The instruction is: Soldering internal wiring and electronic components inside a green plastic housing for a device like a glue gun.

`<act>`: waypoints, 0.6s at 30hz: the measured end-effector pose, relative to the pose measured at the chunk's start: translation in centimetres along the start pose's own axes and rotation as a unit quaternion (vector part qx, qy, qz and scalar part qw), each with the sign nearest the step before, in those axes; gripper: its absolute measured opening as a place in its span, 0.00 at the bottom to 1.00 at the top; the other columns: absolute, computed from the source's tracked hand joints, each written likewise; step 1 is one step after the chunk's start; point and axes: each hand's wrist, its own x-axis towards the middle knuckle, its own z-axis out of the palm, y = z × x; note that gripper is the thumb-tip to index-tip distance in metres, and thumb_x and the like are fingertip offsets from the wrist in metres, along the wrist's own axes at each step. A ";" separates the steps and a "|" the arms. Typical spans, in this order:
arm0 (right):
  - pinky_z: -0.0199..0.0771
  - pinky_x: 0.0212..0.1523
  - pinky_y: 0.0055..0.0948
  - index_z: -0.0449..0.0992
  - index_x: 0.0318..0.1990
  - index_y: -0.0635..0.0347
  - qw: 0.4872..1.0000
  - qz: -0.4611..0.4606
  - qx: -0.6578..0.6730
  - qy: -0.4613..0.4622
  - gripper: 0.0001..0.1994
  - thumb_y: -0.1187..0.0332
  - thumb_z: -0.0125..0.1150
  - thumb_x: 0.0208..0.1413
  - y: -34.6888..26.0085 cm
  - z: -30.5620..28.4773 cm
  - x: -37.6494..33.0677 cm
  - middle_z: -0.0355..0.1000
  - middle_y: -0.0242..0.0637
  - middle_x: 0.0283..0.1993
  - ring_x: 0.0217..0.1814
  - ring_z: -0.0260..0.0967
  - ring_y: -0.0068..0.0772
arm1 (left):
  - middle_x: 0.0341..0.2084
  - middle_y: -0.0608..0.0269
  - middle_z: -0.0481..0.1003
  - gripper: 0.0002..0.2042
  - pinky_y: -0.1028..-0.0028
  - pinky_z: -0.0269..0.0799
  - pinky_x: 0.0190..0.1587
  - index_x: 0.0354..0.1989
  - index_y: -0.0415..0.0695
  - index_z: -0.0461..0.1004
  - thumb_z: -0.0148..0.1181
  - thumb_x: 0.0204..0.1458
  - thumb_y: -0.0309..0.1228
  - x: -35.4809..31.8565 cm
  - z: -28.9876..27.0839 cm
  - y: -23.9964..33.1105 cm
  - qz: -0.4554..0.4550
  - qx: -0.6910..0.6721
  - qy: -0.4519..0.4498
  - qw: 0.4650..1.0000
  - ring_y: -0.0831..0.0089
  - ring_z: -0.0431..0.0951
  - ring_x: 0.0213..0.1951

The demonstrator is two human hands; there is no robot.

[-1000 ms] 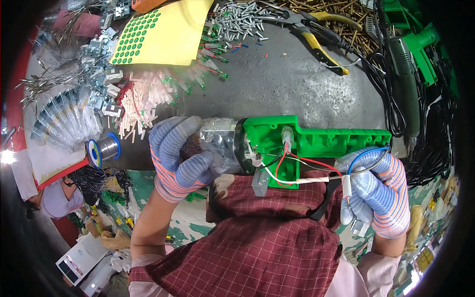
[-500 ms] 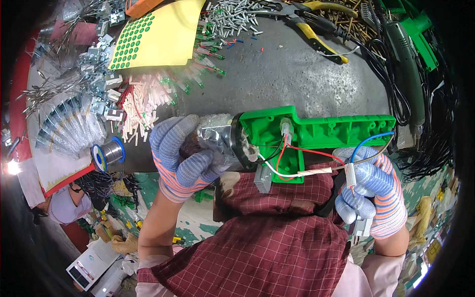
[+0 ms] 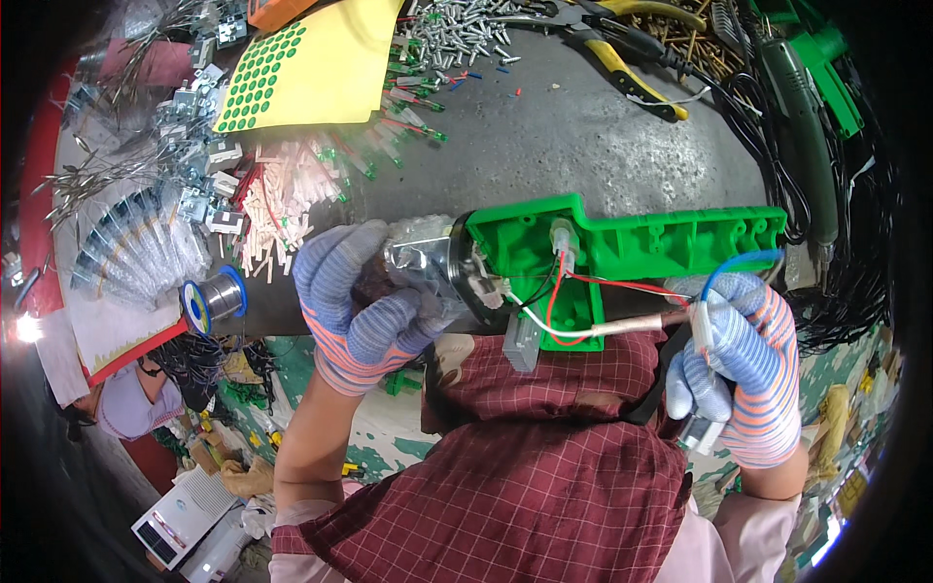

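Note:
My left hand (image 3: 355, 306), in a striped knit glove, is closed around the clear-plastic-wrapped round end (image 3: 425, 257) of an open green plastic housing (image 3: 671, 238). A black ring joins that end to the housing. Inside sits a small translucent part (image 3: 562, 238) with red and black wires. My right hand (image 3: 743, 360), gloved alike, is closed on wires beside the housing's arm. A white wire (image 3: 554, 328), a red wire (image 3: 632, 284) and a blue wire (image 3: 739, 260) run to it. A white sleeve (image 3: 702, 328) shows at its fingers, and a small pale block (image 3: 700, 433) hangs below them. A grey block (image 3: 522, 345) is under the housing.
A solder spool (image 3: 216, 299) stands at the left, near pale sleeves (image 3: 272, 219), small metal switch-like parts (image 3: 224, 185) and a yellow sticker sheet (image 3: 311, 73). Screws (image 3: 452, 34), yellow-handled pliers (image 3: 622, 73) and a corded green tool (image 3: 802, 117) lie along the far side and right.
My right hand has shifted slightly right, drawing the wires with it. The housing's arm has tipped up a little at its right end. The pale block below my right fingers has turned.

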 end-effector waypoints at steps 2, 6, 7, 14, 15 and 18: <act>0.67 0.12 0.19 0.78 0.48 0.66 0.995 -0.090 -0.043 -0.009 0.14 0.64 0.60 0.62 1.2 0.0 -0.3 0.76 0.38 0.23 0.16 0.71 0.22 | 0.53 0.50 0.72 0.15 0.54 0.68 0.50 0.29 0.56 0.69 0.74 0.41 0.37 -0.2 0.1 -0.1 -0.015 0.014 -0.011 1.000 0.49 0.71 0.49; 0.74 0.22 0.21 0.77 0.50 0.66 0.976 -0.210 -0.029 -0.041 0.14 0.67 0.61 0.62 3.9 0.8 0.5 0.78 0.41 0.36 0.27 0.76 0.24 | 0.53 0.49 0.72 0.15 0.55 0.68 0.48 0.29 0.56 0.70 0.75 0.40 0.37 0.1 0.5 0.1 -0.031 -0.008 0.029 0.999 0.48 0.71 0.49; 0.74 0.22 0.21 0.77 0.50 0.66 0.976 -0.211 -0.028 -0.041 0.14 0.67 0.61 0.62 4.2 0.8 1.1 0.78 0.41 0.36 0.27 0.76 0.24 | 0.53 0.49 0.72 0.16 0.55 0.68 0.48 0.29 0.55 0.70 0.75 0.40 0.37 0.3 0.4 0.2 -0.025 0.006 0.022 0.999 0.49 0.71 0.48; 0.74 0.16 0.27 0.67 0.48 0.64 0.970 -0.236 -0.007 -0.048 0.14 0.67 0.59 0.60 3.9 1.8 2.5 0.64 0.33 0.17 0.09 0.58 0.21 | 0.52 0.49 0.71 0.16 0.55 0.69 0.45 0.27 0.53 0.70 0.75 0.39 0.39 -0.4 0.5 -0.3 -0.032 -0.018 0.032 0.999 0.50 0.72 0.45; 0.74 0.16 0.27 0.67 0.48 0.64 0.970 -0.238 -0.006 -0.049 0.14 0.67 0.59 0.60 3.9 1.6 2.4 0.64 0.33 0.17 0.09 0.58 0.21 | 0.52 0.49 0.71 0.16 0.56 0.69 0.45 0.27 0.53 0.70 0.75 0.39 0.39 -0.5 0.5 -0.1 -0.046 -0.027 0.027 0.998 0.50 0.72 0.45; 0.76 0.18 0.28 0.67 0.50 0.65 0.968 -0.248 0.005 -0.031 0.14 0.69 0.58 0.59 3.8 1.3 2.3 0.70 0.39 0.27 0.11 0.59 0.20 | 0.53 0.49 0.72 0.15 0.56 0.69 0.45 0.27 0.54 0.70 0.75 0.38 0.38 0.1 0.5 0.2 -0.047 -0.025 0.018 0.998 0.50 0.72 0.45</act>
